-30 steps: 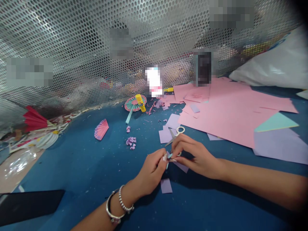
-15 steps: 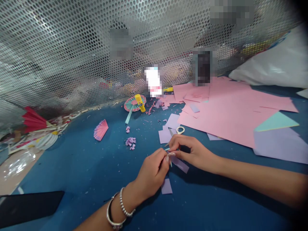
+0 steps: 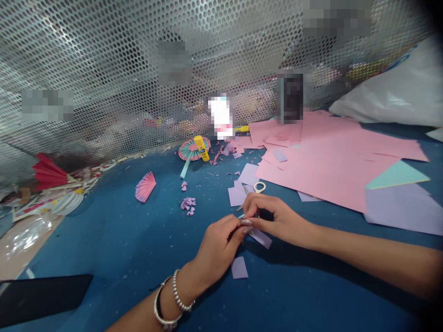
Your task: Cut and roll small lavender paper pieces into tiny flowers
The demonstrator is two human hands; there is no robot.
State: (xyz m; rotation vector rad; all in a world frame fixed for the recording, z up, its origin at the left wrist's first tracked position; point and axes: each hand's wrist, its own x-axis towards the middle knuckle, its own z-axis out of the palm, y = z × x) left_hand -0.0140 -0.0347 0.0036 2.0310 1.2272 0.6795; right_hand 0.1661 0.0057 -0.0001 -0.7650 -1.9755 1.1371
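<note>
My left hand (image 3: 223,242), with a beaded bracelet and a bangle at its wrist, is closed in a pinch. Against its fingertips press those of my right hand (image 3: 272,214), also pinched. Between them a bit of a small pale-blue strip (image 3: 241,216) shows, seemingly paper; most of it is hidden by the fingers. Just under my right hand lies a purple paper strip (image 3: 262,239), and a purple paper square (image 3: 239,268) rests below the hands. Scissors with a white handle (image 3: 259,187) lie behind my right hand, partly covered.
Large pink sheets (image 3: 318,161) spread at the right. A pile of small purple paper pieces (image 3: 188,204), a folded pink fan (image 3: 145,186), a round paper fan (image 3: 188,151) and a yellow glue stick (image 3: 201,148) lie further left. Perforated metal (image 3: 114,83) borders the back.
My fingertips have shifted slightly and cover more of the pale-blue strip, whose lower end was visible earlier. My right hand stays nearly in place.
</note>
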